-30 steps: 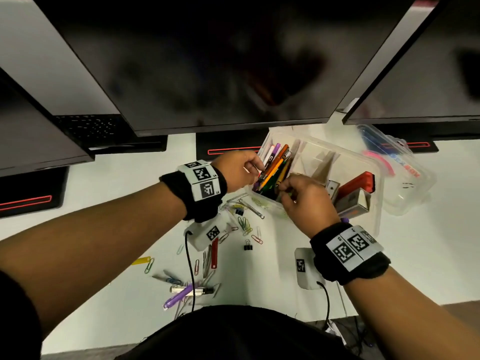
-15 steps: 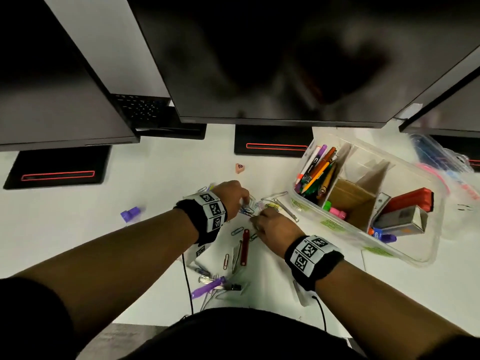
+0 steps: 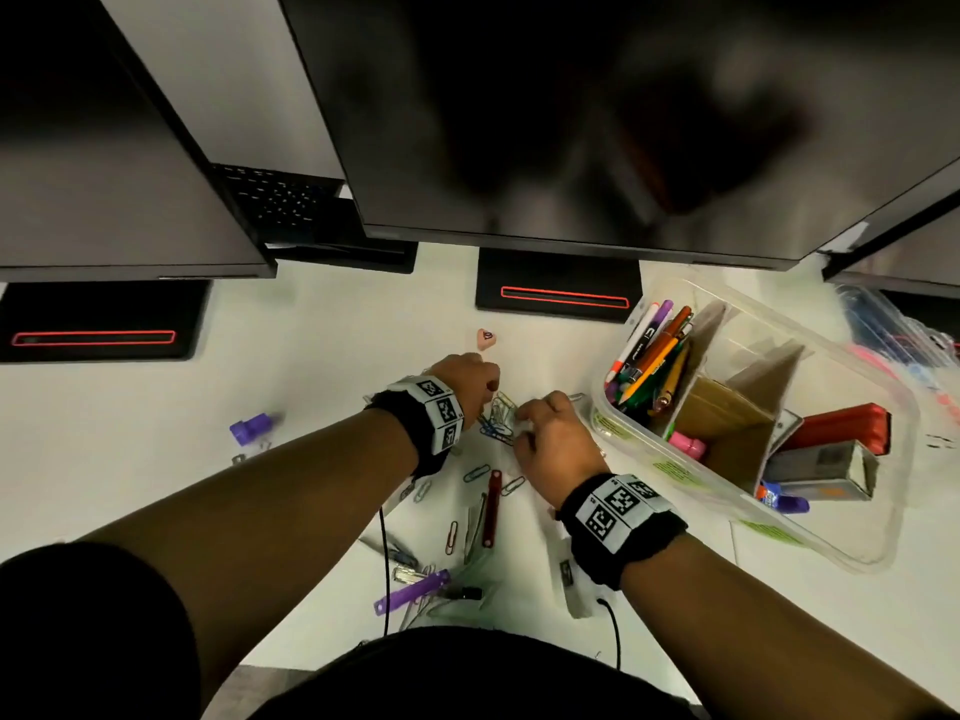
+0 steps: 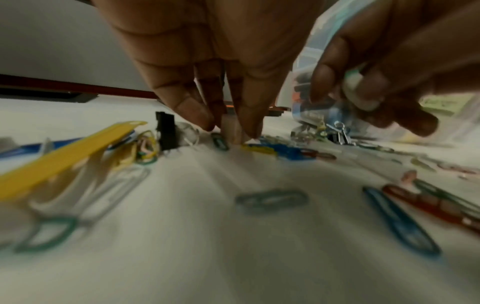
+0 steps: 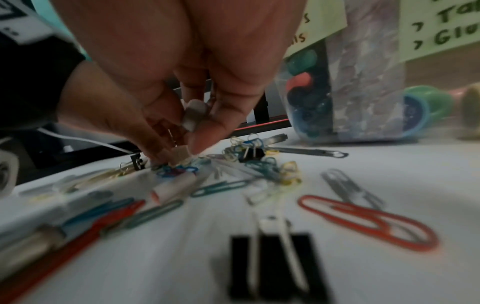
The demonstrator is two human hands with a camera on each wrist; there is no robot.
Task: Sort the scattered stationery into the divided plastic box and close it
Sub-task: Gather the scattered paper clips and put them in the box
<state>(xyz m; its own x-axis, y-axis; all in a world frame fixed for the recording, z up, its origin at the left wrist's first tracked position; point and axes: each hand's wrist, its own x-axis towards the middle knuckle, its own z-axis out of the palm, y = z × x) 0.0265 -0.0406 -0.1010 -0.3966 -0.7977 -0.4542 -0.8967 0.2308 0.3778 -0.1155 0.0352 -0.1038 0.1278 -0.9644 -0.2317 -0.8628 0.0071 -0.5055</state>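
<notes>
Both hands meet over a heap of coloured paper clips (image 3: 500, 415) on the white desk, left of the clear divided box (image 3: 727, 492). My left hand (image 3: 470, 379) points its fingers down and pinches a small pale block (image 4: 231, 131) standing among the clips. My right hand (image 3: 545, 433) is just right of it, fingers curled round a small white piece (image 5: 193, 115), also visible in the left wrist view as the white piece (image 4: 361, 92). The box is open, with pens (image 3: 649, 356) in its left section and a red stapler (image 3: 841, 426) at its right end.
Loose clips, a red bar (image 3: 492, 506), a purple bar (image 3: 410, 592) and a black binder clip (image 5: 275, 265) lie nearer me. A pink heart eraser (image 3: 486, 337) and a purple piece (image 3: 252, 427) sit apart. The clear lid (image 3: 893, 335) lies beyond the box. Monitors overhang the desk's far side.
Both hands left the pen section of the box and came down left onto the clip heap. My head view swung left with them.
</notes>
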